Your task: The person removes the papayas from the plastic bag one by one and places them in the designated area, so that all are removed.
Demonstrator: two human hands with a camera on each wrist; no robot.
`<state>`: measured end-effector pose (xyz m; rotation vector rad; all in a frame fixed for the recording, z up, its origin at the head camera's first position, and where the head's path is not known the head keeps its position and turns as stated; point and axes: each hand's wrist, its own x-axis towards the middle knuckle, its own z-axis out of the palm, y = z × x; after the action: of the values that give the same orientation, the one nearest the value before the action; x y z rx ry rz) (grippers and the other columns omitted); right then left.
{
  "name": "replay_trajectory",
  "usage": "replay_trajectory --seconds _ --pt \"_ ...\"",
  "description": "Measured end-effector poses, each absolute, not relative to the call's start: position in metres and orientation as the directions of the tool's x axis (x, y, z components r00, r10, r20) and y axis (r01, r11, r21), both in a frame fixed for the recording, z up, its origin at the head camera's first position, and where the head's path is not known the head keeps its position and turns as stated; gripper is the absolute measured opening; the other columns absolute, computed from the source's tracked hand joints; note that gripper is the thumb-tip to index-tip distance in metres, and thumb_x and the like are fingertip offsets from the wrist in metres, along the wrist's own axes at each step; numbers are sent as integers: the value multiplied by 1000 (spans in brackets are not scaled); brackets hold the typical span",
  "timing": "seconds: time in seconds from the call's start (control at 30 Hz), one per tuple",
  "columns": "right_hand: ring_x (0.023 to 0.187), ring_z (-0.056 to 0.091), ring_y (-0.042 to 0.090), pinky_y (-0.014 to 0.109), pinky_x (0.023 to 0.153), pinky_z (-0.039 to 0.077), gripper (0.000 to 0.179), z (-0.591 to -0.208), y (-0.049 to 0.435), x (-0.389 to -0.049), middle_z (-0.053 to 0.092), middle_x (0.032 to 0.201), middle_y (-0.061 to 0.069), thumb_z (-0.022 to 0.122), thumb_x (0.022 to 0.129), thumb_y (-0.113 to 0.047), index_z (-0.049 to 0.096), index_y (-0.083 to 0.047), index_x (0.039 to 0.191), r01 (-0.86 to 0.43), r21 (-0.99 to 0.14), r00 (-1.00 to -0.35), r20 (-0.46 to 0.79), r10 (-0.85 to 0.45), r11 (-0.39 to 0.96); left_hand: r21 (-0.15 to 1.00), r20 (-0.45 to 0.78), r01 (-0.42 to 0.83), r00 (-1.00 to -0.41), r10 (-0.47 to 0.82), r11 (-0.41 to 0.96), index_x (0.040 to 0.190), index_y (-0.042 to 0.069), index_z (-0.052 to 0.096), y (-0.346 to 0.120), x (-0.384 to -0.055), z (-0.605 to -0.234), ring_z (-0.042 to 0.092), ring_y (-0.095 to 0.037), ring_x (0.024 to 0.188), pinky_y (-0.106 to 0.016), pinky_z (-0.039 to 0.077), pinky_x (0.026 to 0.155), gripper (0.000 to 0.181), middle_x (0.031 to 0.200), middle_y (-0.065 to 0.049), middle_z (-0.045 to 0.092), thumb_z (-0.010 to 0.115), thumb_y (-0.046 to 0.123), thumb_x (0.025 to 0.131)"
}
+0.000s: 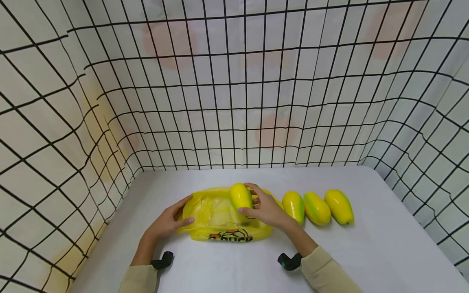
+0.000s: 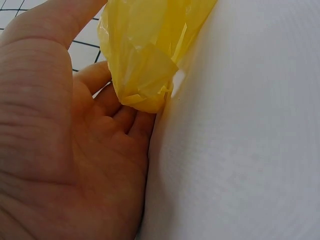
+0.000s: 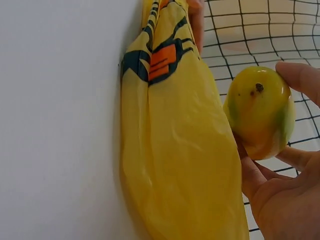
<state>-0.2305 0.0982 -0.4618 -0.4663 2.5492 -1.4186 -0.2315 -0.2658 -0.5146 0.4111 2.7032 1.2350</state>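
A yellow plastic bag [image 1: 216, 209] with dark printed lettering and a cartoon lies spread on the table, its mouth facing up. At its left end is my left hand [image 1: 168, 219], thumb and fingers spread apart on the rim. In the left wrist view, the bag's folded corner [image 2: 142, 75] lies against the fingers of that cupped hand. My right hand [image 1: 265, 207] grips a glossy yellow-green mango [image 1: 240, 196] over the right part of the bag. In the right wrist view, the mango [image 3: 260, 112] shows its dark stem spot, beside the bag's side [image 3: 185, 140].
Right of the bag, three more mangoes lie in a row: one nearest the bag [image 1: 294, 205], a middle mango [image 1: 317, 208] and an outer mango [image 1: 339, 206]. Black wire-grid netting [image 1: 245, 85] over pale walls encloses the white table [image 1: 384, 244] at the back and sides.
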Motion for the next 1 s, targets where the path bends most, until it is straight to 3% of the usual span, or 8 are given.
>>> replay_trajectory --seconds 0.2,0.7,1.0 --pt "118 58 28 47 93 54 79 -458 113 -229 42 149 -2 74 77 -58 31 -51 142 -161 -837 -947 -18 -320 523 768 -15 184 -953 304 614 153 35 28 -266 -233 -516 28 -28 147 -52 26 119 81 160 0 29 71 48 85" --pt "122 57 30 41 94 56 85 -452 155 -226 39 150 7 77 77 -51 28 -46 146 -129 -879 -949 -25 -314 458 763 -12 189 -952 305 619 152 37 29 -264 -235 -513 25 -29 148 -52 24 119 78 160 0 27 69 47 86" --pt "120 57 30 35 86 58 84 -445 174 -224 37 150 8 76 79 -48 27 -44 147 -114 -899 -950 -26 -312 422 765 -16 187 -951 309 616 152 34 29 -263 -232 -512 25 -29 148 -54 23 120 77 160 -1 28 69 46 87"
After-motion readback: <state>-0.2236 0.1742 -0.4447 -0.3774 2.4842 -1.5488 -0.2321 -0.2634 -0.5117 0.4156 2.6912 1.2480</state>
